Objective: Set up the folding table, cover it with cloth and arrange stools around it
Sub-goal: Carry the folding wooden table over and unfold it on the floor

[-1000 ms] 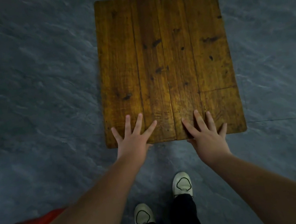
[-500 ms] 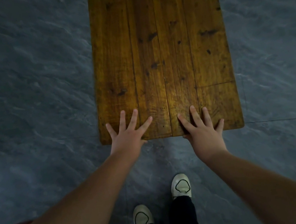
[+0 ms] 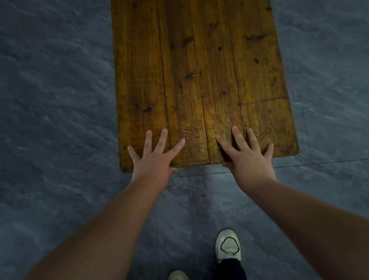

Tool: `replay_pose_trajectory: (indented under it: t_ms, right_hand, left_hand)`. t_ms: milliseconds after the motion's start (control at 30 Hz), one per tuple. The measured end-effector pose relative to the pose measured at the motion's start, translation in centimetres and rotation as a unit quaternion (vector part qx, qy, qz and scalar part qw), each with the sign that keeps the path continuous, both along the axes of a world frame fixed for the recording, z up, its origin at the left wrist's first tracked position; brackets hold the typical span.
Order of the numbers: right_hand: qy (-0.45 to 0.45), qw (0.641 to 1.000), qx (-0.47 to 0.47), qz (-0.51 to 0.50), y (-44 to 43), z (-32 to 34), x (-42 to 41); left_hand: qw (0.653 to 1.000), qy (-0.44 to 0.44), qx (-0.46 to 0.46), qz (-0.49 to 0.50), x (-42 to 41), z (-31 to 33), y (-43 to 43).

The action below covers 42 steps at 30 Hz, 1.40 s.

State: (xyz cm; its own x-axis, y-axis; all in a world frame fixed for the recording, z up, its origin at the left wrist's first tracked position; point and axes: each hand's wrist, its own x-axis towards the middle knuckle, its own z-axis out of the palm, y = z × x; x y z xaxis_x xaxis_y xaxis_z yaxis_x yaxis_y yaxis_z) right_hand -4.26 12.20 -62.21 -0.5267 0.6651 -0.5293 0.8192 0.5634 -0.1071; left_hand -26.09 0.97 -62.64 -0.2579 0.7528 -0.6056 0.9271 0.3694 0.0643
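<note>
On the grey floor (image 3: 36, 110) ahead of the person is the wooden surface (image 3: 196, 53), seen from above (whether it stands on legs or lies flat cannot be told). At its near edge both hands lie flat with fingers straight and spread, grasping nothing. The left hand (image 3: 155, 162) is by the near left corner and the right hand (image 3: 245, 156) is right of the middle. Two white shoes (image 3: 228, 245) stand nearer, apart from the surface.

bare grey floor (image 3: 33, 139) open all round the wooden tabletop (image 3: 196, 53), shoes (image 3: 228, 245) behind its near edge
</note>
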Motion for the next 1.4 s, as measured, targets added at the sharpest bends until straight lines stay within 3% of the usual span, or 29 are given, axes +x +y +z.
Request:
replay_pose_trajectory:
  t_ms: [433,800,1000,1233,1400]
  right_hand:
    - [-0.005,1.0,-0.018,0.002,0.3,-0.3,0.6]
    - [-0.045,0.99,-0.131,0.002,2.0,3.4,-0.5]
    - [-0.036,0.991,-0.133,0.005,3.0,5.4,-0.7]
    - [0.089,0.995,-0.024,-0.04,6.9,4.1,-2.8]
    - [0.064,0.997,-0.016,-0.045,12.7,2.5,-7.4]
  left_hand:
    - [1.0,0.009,-0.007,0.008,0.8,0.0,0.2]
    - [0.992,-0.068,-0.093,0.06,1.2,3.4,1.6]
    - [0.987,-0.078,-0.11,0.09,2.3,4.7,1.9]
    - [0.993,-0.034,0.092,0.073,0.3,5.1,6.6]
    - [0.993,0.002,0.092,0.077,-4.1,2.7,14.0]
